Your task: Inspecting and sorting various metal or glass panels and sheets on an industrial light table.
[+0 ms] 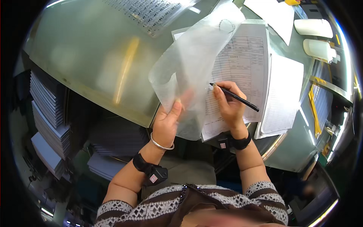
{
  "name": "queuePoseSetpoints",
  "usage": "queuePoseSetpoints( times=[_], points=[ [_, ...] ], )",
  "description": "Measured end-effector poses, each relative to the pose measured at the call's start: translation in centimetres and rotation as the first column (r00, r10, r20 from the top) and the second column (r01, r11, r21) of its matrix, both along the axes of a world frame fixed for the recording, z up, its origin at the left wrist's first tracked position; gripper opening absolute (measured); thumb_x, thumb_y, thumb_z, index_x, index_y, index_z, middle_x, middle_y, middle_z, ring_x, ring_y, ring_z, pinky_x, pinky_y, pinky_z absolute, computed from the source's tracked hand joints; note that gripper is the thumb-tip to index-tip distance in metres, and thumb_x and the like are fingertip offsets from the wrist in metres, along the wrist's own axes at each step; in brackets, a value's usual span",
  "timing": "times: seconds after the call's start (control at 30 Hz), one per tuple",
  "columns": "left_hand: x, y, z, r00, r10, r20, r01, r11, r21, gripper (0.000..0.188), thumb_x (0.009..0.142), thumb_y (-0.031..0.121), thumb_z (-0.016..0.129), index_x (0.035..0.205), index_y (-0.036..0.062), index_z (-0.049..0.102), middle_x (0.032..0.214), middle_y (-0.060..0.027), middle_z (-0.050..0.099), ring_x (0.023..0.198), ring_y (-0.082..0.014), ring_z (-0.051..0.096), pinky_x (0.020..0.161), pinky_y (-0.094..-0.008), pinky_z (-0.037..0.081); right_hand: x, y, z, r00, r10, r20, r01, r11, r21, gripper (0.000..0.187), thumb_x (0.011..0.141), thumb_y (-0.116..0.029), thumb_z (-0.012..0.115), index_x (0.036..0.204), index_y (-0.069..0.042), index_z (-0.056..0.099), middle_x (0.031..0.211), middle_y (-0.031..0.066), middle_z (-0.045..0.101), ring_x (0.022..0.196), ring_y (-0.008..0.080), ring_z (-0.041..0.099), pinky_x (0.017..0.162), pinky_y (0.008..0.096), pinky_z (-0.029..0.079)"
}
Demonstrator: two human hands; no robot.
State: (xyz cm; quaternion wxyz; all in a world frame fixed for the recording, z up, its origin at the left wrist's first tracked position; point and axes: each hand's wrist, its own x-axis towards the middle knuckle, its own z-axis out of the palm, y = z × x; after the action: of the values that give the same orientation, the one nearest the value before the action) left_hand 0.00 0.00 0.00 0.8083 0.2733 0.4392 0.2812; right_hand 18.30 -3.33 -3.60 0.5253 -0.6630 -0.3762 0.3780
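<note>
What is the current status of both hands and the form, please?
Left hand pinching translucent sheet. Right hand holding black pen, tip by the sheet's edge. Printed form partly covered by that sheet.

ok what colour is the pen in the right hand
The pen is black; it shows best in the head view.

Yellowish glare on tabletop point(87, 68), dark corners, bent edges
</note>
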Motion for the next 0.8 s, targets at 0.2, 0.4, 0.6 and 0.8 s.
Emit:
queuePoseSetpoints(
  times=[0.2, 0.4, 0.6, 0.8],
  points=[
    [0.1, 0.0, 0.1, 1.000, 0.001, -0.004, -0.001, 1.000, -0.009, 0.042, 0.094, 0.018, 0.036, 0.131, -0.0013, 0.031, 0.130, -0.0176, 0.041, 0.121, -0.0264, 0.040, 0.101, -0.0362, 0.031, 0.2, 0.3, 0.2, 0.989, 0.031, 0.143, -0.036, 0.999, 0.033, 0.008, 0.077, -0.001, 0.063, 0.084, 0.000, 0.060, 0.069, 0.0043, 0.057, 0.055, 0.0072, 0.048, 0.049, 0.0189, 0.039],
    [0.2, 0.1, 0.2, 1.000, 0.007, -0.004, -0.007, 1.000, -0.009, 0.042, 0.094, 0.019, 0.037, 0.131, -0.0013, 0.030, 0.131, -0.0180, 0.040, 0.121, -0.0273, 0.039, 0.101, -0.0371, 0.031, 0.1, 0.5, 0.5, 0.969, -0.002, 0.246, -0.017, 0.997, 0.077, 0.007, 0.077, -0.002, 0.064, 0.082, 0.000, 0.060, 0.069, 0.0056, 0.058, 0.054, 0.0090, 0.048, 0.048, 0.0204, 0.039],
    [0.3, 0.2, 0.4, 0.999, 0.004, 0.039, -0.004, 1.000, 0.003, 0.043, 0.094, 0.019, 0.036, 0.131, -0.0006, 0.029, 0.132, -0.0189, 0.038, 0.122, -0.0280, 0.038, 0.102, -0.0379, 0.030, 0.3, 0.7, 1.1, 0.974, 0.056, 0.221, -0.077, 0.994, 0.083, 0.006, 0.077, -0.002, 0.064, 0.081, 0.000, 0.059, 0.069, 0.0065, 0.058, 0.054, 0.0105, 0.048, 0.049, 0.0210, 0.039],
    [0.6, 0.3, 0.6, 0.998, 0.025, 0.066, -0.025, 1.000, 0.000, 0.042, 0.094, 0.018, 0.036, 0.131, 0.0001, 0.030, 0.131, -0.0189, 0.039, 0.122, -0.0280, 0.039, 0.101, -0.0382, 0.032, 0.4, 0.6, 1.1, 0.969, 0.057, 0.240, -0.074, 0.995, 0.065, 0.006, 0.076, -0.002, 0.064, 0.080, 0.000, 0.059, 0.068, 0.0070, 0.057, 0.053, 0.0123, 0.049, 0.049, 0.0219, 0.040]
  ],
)
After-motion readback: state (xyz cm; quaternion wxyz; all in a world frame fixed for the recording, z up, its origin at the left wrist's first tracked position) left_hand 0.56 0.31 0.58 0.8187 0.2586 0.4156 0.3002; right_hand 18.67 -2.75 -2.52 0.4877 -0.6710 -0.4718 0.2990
